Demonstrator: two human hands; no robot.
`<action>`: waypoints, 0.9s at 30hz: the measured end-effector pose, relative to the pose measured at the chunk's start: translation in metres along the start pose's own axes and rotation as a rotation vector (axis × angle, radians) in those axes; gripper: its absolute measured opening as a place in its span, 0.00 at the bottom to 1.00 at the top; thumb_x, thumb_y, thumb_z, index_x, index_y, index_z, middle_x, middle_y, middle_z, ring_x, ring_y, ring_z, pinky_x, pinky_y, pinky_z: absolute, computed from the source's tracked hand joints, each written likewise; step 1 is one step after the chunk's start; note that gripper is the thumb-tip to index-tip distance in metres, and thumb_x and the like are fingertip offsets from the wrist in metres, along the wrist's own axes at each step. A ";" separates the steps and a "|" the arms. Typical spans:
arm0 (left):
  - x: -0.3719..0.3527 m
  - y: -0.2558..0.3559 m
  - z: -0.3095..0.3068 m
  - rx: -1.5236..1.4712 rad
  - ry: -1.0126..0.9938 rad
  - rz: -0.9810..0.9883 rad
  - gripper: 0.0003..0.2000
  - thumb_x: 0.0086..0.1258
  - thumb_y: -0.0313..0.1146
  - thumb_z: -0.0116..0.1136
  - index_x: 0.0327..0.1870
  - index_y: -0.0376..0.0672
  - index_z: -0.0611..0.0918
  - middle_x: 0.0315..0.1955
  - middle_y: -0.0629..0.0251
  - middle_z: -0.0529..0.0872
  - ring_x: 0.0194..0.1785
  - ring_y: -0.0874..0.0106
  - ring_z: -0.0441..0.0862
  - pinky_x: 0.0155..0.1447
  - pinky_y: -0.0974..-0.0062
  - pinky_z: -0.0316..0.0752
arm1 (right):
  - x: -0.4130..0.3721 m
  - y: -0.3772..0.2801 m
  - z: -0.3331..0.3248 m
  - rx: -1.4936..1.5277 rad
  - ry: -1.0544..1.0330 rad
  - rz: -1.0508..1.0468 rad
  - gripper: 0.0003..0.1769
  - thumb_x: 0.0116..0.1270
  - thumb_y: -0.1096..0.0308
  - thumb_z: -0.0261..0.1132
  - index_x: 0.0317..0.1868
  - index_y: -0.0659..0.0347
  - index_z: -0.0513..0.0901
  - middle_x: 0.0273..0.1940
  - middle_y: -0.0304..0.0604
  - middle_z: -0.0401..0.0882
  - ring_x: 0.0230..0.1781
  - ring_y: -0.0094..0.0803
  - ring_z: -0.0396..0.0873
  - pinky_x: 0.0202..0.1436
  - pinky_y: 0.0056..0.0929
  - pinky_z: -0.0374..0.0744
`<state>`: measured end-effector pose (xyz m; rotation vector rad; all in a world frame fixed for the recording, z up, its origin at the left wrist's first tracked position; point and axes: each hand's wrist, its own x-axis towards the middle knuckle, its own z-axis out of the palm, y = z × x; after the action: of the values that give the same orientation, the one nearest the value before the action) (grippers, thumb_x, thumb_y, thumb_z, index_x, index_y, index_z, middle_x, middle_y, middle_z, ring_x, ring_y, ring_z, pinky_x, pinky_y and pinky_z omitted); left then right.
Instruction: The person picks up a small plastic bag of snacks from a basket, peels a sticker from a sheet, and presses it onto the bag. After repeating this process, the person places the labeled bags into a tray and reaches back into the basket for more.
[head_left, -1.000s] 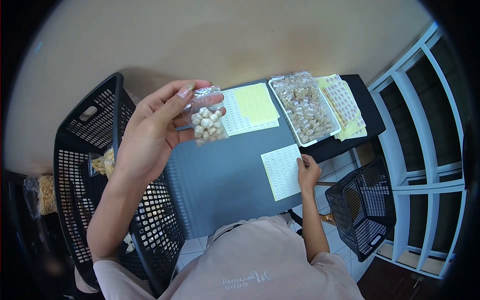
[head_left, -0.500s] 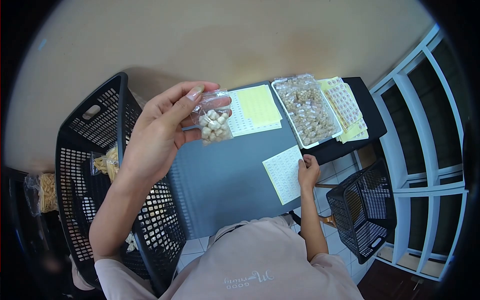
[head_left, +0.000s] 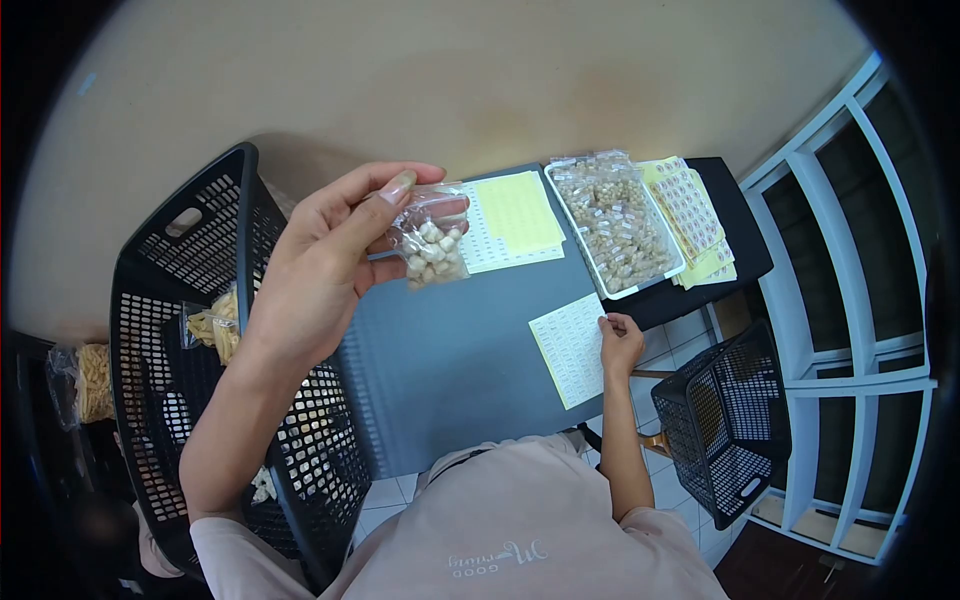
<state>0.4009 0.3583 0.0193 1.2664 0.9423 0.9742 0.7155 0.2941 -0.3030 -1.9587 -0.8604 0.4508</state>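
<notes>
bag: small clear plastic bag of pale kernels (head_left: 432,248), likely light, limp; pinch top.
left hand (head_left: 310,270): clamped on it.
right hand (head_left: 620,340): i cannot tell.

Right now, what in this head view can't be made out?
All in the head view:
1. Print on the label sheet: too small to read.
2. Top seal of the small clear bag: covered by fingers of the left hand.
3. Whether the right hand pinches a label off the sheet: too small to tell.
4. Contents of the black basket on the floor: its inside is dark.
</notes>
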 end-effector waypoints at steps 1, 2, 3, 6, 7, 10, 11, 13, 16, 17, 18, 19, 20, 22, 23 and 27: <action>0.000 0.000 -0.001 -0.003 -0.002 -0.005 0.16 0.79 0.35 0.41 0.57 0.34 0.75 0.47 0.51 0.84 0.51 0.64 0.85 0.51 0.65 0.85 | 0.000 0.001 0.000 0.006 -0.006 -0.005 0.07 0.54 0.72 0.72 0.34 0.65 0.86 0.30 0.44 0.83 0.28 0.33 0.82 0.34 0.31 0.79; 0.000 0.001 0.000 0.013 -0.001 -0.014 0.16 0.79 0.35 0.41 0.57 0.34 0.75 0.47 0.51 0.84 0.51 0.64 0.85 0.51 0.65 0.84 | -0.001 0.004 0.000 -0.013 0.040 -0.065 0.07 0.54 0.73 0.71 0.33 0.65 0.85 0.31 0.44 0.83 0.29 0.33 0.82 0.35 0.31 0.79; 0.000 0.003 0.000 0.031 0.005 -0.020 0.16 0.79 0.35 0.41 0.57 0.34 0.75 0.48 0.52 0.84 0.52 0.65 0.84 0.52 0.65 0.84 | -0.003 0.005 0.003 -0.026 0.084 -0.128 0.06 0.54 0.74 0.71 0.32 0.65 0.85 0.31 0.44 0.83 0.30 0.34 0.82 0.36 0.31 0.79; 0.000 0.003 -0.002 0.015 0.015 -0.037 0.16 0.79 0.36 0.41 0.58 0.35 0.75 0.47 0.55 0.84 0.53 0.68 0.84 0.54 0.68 0.82 | -0.014 -0.005 0.007 -0.006 0.110 -0.223 0.04 0.55 0.75 0.69 0.31 0.66 0.83 0.35 0.46 0.81 0.36 0.41 0.80 0.43 0.35 0.77; 0.000 0.002 -0.003 0.004 0.024 -0.037 0.16 0.80 0.36 0.41 0.58 0.36 0.75 0.48 0.56 0.84 0.52 0.69 0.83 0.54 0.69 0.81 | -0.018 -0.011 0.007 0.008 0.113 -0.257 0.04 0.56 0.75 0.68 0.32 0.66 0.82 0.35 0.47 0.81 0.39 0.42 0.79 0.46 0.37 0.76; 0.000 0.000 -0.006 0.003 0.026 -0.027 0.16 0.80 0.37 0.41 0.59 0.37 0.75 0.48 0.58 0.85 0.51 0.72 0.83 0.55 0.70 0.80 | -0.038 -0.030 0.010 -0.132 0.068 -0.330 0.04 0.58 0.75 0.67 0.34 0.65 0.81 0.37 0.47 0.80 0.46 0.45 0.76 0.51 0.41 0.73; 0.001 -0.001 -0.007 0.001 0.021 -0.023 0.17 0.80 0.37 0.41 0.59 0.37 0.75 0.48 0.58 0.85 0.51 0.73 0.83 0.55 0.70 0.79 | -0.040 -0.028 0.011 -0.123 0.062 -0.338 0.04 0.58 0.75 0.67 0.34 0.65 0.81 0.37 0.47 0.80 0.46 0.45 0.76 0.51 0.41 0.73; 0.001 -0.001 -0.007 -0.003 0.032 -0.005 0.17 0.80 0.37 0.40 0.59 0.38 0.75 0.47 0.60 0.85 0.51 0.75 0.82 0.55 0.73 0.78 | -0.041 -0.032 0.011 -0.135 0.036 -0.339 0.04 0.59 0.74 0.66 0.34 0.65 0.81 0.38 0.48 0.80 0.48 0.45 0.75 0.52 0.43 0.72; 0.000 0.003 -0.005 0.011 0.056 0.004 0.17 0.80 0.38 0.41 0.60 0.38 0.76 0.45 0.64 0.85 0.46 0.80 0.81 0.53 0.79 0.76 | -0.039 -0.065 0.001 -0.132 -0.018 -0.288 0.08 0.60 0.73 0.67 0.38 0.66 0.80 0.40 0.50 0.80 0.47 0.47 0.75 0.51 0.43 0.72; -0.001 0.005 -0.004 0.015 0.060 0.010 0.17 0.80 0.38 0.41 0.60 0.38 0.76 0.45 0.64 0.85 0.46 0.80 0.81 0.53 0.79 0.76 | -0.038 -0.082 -0.001 -0.095 -0.010 -0.282 0.09 0.61 0.72 0.67 0.40 0.66 0.79 0.40 0.51 0.80 0.47 0.48 0.75 0.51 0.42 0.72; -0.001 0.007 -0.003 0.028 0.060 0.000 0.17 0.80 0.38 0.42 0.60 0.38 0.76 0.44 0.65 0.85 0.45 0.82 0.80 0.51 0.81 0.75 | -0.034 -0.097 -0.001 0.032 -0.060 -0.300 0.16 0.63 0.69 0.68 0.48 0.68 0.76 0.44 0.52 0.78 0.50 0.45 0.76 0.56 0.40 0.72; -0.002 0.008 -0.002 0.041 0.059 -0.012 0.17 0.80 0.38 0.42 0.60 0.38 0.76 0.43 0.67 0.84 0.43 0.83 0.79 0.48 0.83 0.74 | -0.032 -0.118 0.002 0.221 -0.092 -0.335 0.21 0.63 0.68 0.68 0.52 0.68 0.73 0.47 0.52 0.77 0.52 0.44 0.75 0.60 0.40 0.71; -0.001 0.006 -0.001 0.022 0.066 -0.001 0.17 0.80 0.37 0.43 0.60 0.38 0.77 0.41 0.69 0.84 0.41 0.85 0.77 0.46 0.85 0.72 | -0.031 -0.142 0.005 0.410 -0.121 -0.367 0.25 0.64 0.67 0.68 0.57 0.69 0.71 0.50 0.53 0.75 0.55 0.42 0.74 0.63 0.39 0.70; -0.003 0.006 0.000 0.048 0.059 0.036 0.17 0.80 0.37 0.43 0.60 0.38 0.76 0.41 0.68 0.85 0.42 0.85 0.78 0.47 0.85 0.72 | -0.036 -0.203 -0.002 0.599 -0.247 -0.413 0.36 0.63 0.65 0.70 0.66 0.67 0.60 0.57 0.54 0.68 0.61 0.41 0.68 0.68 0.41 0.66; -0.004 0.006 0.001 0.070 0.056 0.071 0.17 0.80 0.37 0.43 0.61 0.38 0.76 0.42 0.67 0.85 0.44 0.84 0.79 0.47 0.85 0.72 | -0.039 -0.229 -0.004 0.698 -0.297 -0.445 0.40 0.62 0.64 0.71 0.67 0.66 0.57 0.58 0.54 0.66 0.62 0.42 0.67 0.67 0.42 0.67; -0.008 0.008 0.004 0.090 0.059 0.113 0.17 0.80 0.35 0.43 0.61 0.36 0.74 0.46 0.62 0.86 0.48 0.80 0.80 0.52 0.82 0.74 | -0.054 -0.301 0.002 0.899 -0.417 -0.550 0.49 0.57 0.58 0.75 0.69 0.62 0.52 0.61 0.54 0.62 0.63 0.43 0.64 0.65 0.45 0.68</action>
<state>0.4018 0.3498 0.0275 1.3851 0.9772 1.0725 0.5600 0.3563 -0.0474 -0.7745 -1.1453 0.7573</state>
